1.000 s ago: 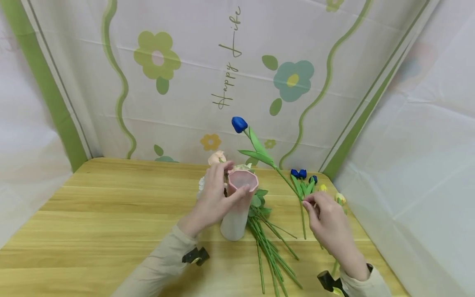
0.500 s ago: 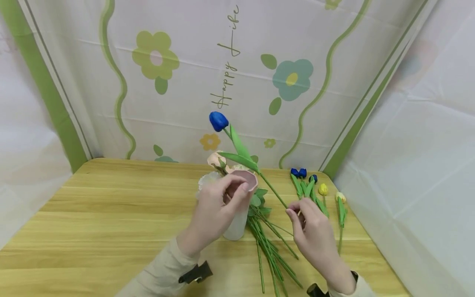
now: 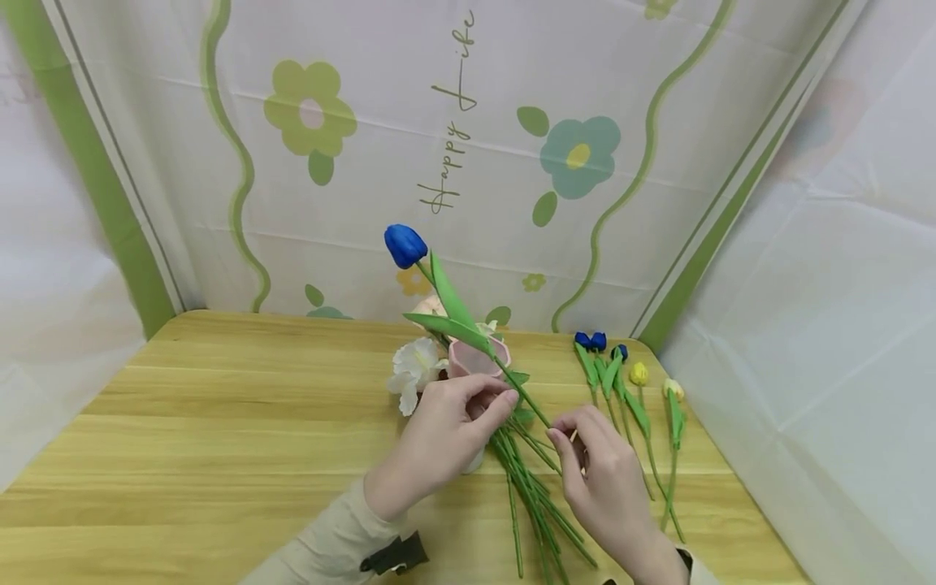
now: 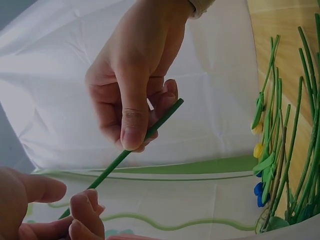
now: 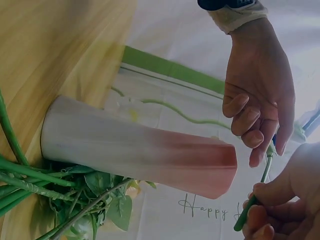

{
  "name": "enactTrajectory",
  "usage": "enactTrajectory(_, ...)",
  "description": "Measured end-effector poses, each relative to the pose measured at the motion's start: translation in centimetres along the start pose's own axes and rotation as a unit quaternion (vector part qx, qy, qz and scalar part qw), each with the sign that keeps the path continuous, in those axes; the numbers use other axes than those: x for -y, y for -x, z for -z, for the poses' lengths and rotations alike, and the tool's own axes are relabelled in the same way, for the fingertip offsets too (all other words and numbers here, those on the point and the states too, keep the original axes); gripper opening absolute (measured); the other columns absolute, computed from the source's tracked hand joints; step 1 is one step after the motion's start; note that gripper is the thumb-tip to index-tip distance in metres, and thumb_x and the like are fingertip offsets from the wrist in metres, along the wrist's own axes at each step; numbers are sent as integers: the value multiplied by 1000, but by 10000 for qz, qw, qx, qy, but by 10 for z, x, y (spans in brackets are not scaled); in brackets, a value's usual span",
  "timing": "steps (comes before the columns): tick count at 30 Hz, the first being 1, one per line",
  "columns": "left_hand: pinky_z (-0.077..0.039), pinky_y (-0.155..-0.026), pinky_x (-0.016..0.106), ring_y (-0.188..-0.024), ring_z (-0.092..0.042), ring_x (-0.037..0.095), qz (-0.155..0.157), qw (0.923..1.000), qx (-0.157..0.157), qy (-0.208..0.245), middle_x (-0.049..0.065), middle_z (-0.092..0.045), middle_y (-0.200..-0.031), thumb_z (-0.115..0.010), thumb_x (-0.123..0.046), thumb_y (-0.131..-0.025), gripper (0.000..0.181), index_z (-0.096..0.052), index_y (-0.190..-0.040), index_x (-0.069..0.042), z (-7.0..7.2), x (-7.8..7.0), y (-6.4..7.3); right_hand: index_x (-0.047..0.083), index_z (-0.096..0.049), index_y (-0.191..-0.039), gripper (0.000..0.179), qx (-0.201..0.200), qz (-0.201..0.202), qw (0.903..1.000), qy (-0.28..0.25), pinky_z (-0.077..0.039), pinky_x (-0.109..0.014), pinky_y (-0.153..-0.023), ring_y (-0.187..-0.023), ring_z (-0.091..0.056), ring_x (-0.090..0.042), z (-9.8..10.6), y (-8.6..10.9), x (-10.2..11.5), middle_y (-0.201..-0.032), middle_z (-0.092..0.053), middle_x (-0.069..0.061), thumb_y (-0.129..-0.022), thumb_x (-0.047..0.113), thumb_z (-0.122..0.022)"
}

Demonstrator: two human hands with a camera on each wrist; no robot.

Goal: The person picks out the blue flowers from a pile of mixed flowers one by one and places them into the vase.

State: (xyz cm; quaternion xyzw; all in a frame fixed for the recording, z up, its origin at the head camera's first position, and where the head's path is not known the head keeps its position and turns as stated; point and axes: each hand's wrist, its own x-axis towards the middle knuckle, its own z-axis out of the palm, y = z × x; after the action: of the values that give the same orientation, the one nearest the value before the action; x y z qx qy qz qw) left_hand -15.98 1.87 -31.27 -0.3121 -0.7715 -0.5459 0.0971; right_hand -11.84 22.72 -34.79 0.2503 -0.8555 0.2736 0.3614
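Note:
My right hand (image 3: 607, 479) pinches the lower stem of a blue tulip (image 3: 405, 245) between thumb and fingers. The tulip slants up and left, its leaves crossing in front of the vase's mouth in the head view. My left hand (image 3: 442, 435) is at the middle of the stem (image 4: 112, 166), thumb and fingers on either side of it with a gap showing in the left wrist view. Just behind that hand stands the pink-to-white vase (image 5: 145, 142), upright on the table and partly hidden in the head view.
A pile of green stems (image 3: 537, 504) lies right of the vase. Left of it are a white flower (image 3: 415, 367) and a peach flower (image 3: 431, 307). Several blue tulips (image 3: 591, 341), a yellow tulip (image 3: 639, 374) and a pale yellow tulip (image 3: 673, 390) lie on the table's right (image 3: 720, 504).
My right hand has brought the blue tulip leftward, toward the vase. My left hand has left the vase's rim and come down and right to the stem.

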Motion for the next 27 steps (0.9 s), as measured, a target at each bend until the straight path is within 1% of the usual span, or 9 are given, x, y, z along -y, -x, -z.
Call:
enactTrajectory(1,-52,-63,27,-67,-59,5,33,10000,29,30,-8,-66,-80,-61,-25,-100,23,-73,-104,-6,-1,0,0,10,-61,-92,31,-64,67,10000,17,-35,-11,-52,-60,-41,-1,-1,0,0,-86,-54,7,-79,-14,-74)
enactTrajectory(4,-52,-62,27,-67,-59,6,83,9999,75,129,-8,-66,-79,-62,-23,-99,20,-73,-102,-7,-2,1,0,9,-62,-91,35,-193,200,9996,40,-34,-11,-51,-60,-41,0,-3,0,0,-85,-55,6,-73,-18,-76)
enactTrajectory(8,-52,-62,27,-66,-59,5,66,9998,48,159,-11,-66,-79,-62,-22,-99,18,-73,-101,-8,-4,3,-1,8,-62,-91,37,-218,224,9995,-4,-34,-11,-51,-59,-41,-1,-4,0,0,-84,-55,5,-71,-20,-76)
enactTrajectory(12,-52,-60,26,-65,-59,5,-78,9999,-9,133,-9,-66,-78,-64,-21,-98,16,-73,-98,-8,-6,5,-1,8,-62,-91,37,-194,246,9995,-30,-35,-11,-51,-59,-41,-1,-4,0,0,-85,-55,5,-71,-20,-76)
enactTrajectory(14,-52,-59,26,-64,-58,5,-141,9998,-47,95,-9,-65,-77,-64,-21,-98,15,-73,-96,-8,-6,6,-1,8,-62,-92,34,-172,268,9995,-62,-35,-12,-51,-60,-42,-1,-4,0,0,-86,-56,5,-74,-18,-75)
enactTrajectory(18,-50,-57,26,-62,-56,5,-199,9997,-114,8,-11,-62,-73,-64,-20,-98,16,-73,-91,-9,-7,6,-1,8,-62,-93,4,-80,233,9996,-162,-36,-11,-52,-60,-42,0,-4,1,0,-88,-55,7,-96,6,-65)
enactTrajectory(20,-50,-56,26,-61,-55,5,-194,9997,-140,-23,-11,-61,-72,-64,-20,-98,16,-72,-90,-9,-7,6,-2,9,-62,-93,16,-73,247,9995,-190,-36,-11,-52,-60,-41,1,-4,2,-1,-88,-55,7,-102,20,-56)
enactTrajectory(22,-49,-55,26,-60,-55,5,-187,9997,-151,-22,-9,-62,-71,-64,-21,-98,17,-72,-88,-9,-7,6,-2,8,-63,-93,27,-99,293,9993,-198,-36,-11,-52,-60,-41,1,-4,2,0,-87,-55,7,-105,29,-50)
enactTrajectory(27,-49,-54,26,-59,-55,5,-191,9997,-162,5,-6,-63,-70,-63,-21,-99,18,-71,-86,-11,-7,6,-2,7,-63,-93,28,-163,447,9987,-185,-36,-11,-50,-59,-41,0,-5,1,0,-87,-56,5,-105,28,-49)
